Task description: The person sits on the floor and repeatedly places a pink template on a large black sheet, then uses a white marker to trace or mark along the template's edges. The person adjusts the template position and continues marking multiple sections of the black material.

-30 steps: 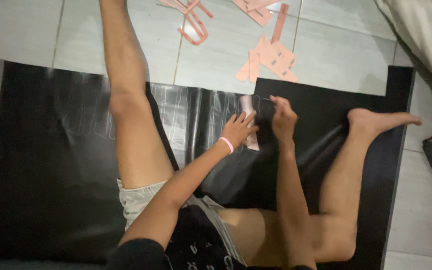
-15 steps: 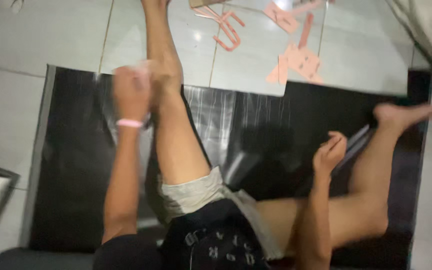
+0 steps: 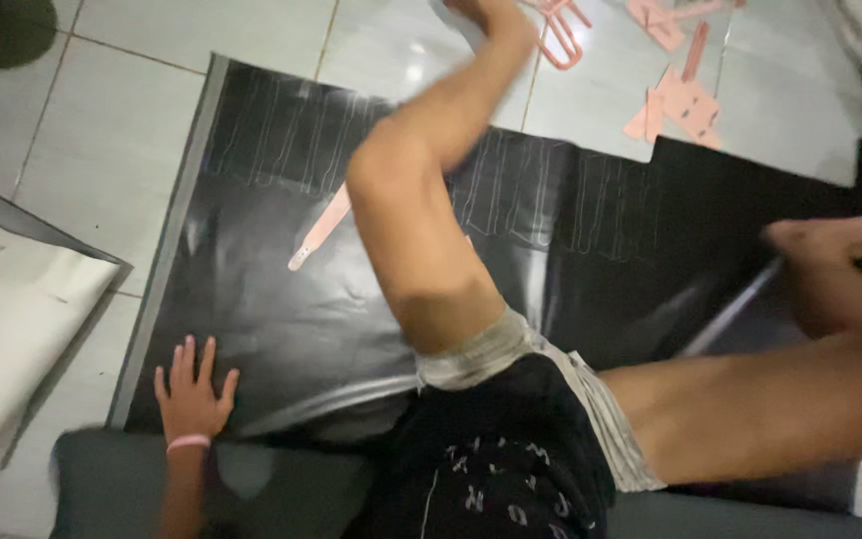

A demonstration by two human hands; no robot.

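Note:
I sit on the floor with my legs spread over a large black sheet point(image 3: 251, 319) marked with faint white outlines. My left hand point(image 3: 192, 394), with a pink band at the wrist, lies flat on the sheet's near left corner, fingers spread and holding nothing. A long pink strip-shaped template point(image 3: 319, 228) rests on the sheet beside my bent left leg point(image 3: 421, 230), well beyond that hand. My right hand is out of sight. My right leg point(image 3: 800, 379) stretches to the right over the sheet.
Several pink cut-out pieces point(image 3: 680, 100) lie on the tiled floor point(image 3: 102, 130) beyond the sheet. A pale sheet with a dark backing point(image 3: 12, 319) lies at the left. A grey mat point(image 3: 281, 489) is under me.
My left hand left the middle of the sheet, rose by my left knee, then came down flat on the near left corner. My right hand went out of view. The view swung left.

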